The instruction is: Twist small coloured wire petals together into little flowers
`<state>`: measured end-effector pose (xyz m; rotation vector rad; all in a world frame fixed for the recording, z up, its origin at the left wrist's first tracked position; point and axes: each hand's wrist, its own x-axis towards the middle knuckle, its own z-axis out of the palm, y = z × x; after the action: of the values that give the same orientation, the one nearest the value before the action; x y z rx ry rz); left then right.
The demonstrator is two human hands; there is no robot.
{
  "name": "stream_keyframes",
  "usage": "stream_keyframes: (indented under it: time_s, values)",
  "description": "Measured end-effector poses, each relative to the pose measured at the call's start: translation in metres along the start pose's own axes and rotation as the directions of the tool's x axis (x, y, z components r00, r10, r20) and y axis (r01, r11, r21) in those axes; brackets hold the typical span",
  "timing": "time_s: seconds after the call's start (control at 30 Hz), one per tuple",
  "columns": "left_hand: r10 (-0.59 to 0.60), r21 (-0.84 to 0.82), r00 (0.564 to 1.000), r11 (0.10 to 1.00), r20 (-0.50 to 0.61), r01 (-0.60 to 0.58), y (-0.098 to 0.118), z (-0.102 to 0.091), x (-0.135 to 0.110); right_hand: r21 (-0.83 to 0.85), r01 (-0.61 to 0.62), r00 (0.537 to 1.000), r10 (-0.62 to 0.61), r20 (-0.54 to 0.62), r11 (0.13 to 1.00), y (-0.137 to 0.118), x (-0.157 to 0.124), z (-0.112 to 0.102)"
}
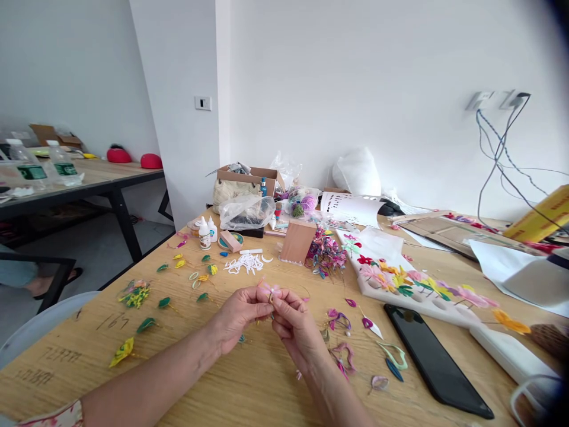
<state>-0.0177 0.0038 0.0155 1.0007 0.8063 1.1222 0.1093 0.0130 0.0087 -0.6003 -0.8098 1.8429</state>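
My left hand (237, 316) and my right hand (296, 325) meet above the wooden table (249, 391), fingers pinched together on a small pink paper flower (269, 290). Both hands are closed on it. Loose pink and purple paper petals (340, 323) lie just right of my right hand. Green and yellow paper leaves (165, 302) are scattered to the left. A pile of white paper strips (244, 264) sits beyond my hands.
A white foam block (433, 303) holds several finished paper flowers at right, with a black phone (433, 362) in front of it. Glue bottles (204, 233), a small wooden block (297, 242), a cardboard box (249, 178) and bags stand at the back. Another table (66, 184) stands at left.
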Motion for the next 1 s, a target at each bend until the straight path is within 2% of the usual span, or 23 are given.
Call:
stream_keyframes:
  time_s: [0.3, 0.5, 0.63, 0.83, 1.0]
  values:
    - [0.007, 0.005, 0.998, 1.000, -0.065, -0.007, -0.004, 0.003, -0.001, -0.060, 0.044, 0.992, -0.051, -0.116, 0.997, 0.003, -0.003, 0.011]
    - [0.053, 0.143, 0.996, 0.989, -0.078, -0.042, -0.003, 0.005, -0.001, -0.056, 0.059, 0.983, -0.068, -0.173, 0.997, 0.003, -0.002, 0.008]
    - [0.056, 0.237, 0.998, 0.970, -0.019, -0.050, 0.004, 0.008, -0.002, -0.043, 0.070, 0.982, -0.076, -0.172, 0.997, 0.001, -0.001, 0.003]
    - [-0.028, 0.335, 0.996, 0.942, 0.088, -0.003, 0.009, 0.000, 0.001, -0.067, 0.061, 0.987, -0.070, -0.144, 0.996, -0.003, 0.002, -0.003]
    - [-0.050, 0.369, 0.995, 0.929, 0.082, 0.017, 0.011, -0.005, 0.004, -0.052, -0.012, 0.998, 0.008, -0.070, 0.999, -0.005, 0.001, -0.004]
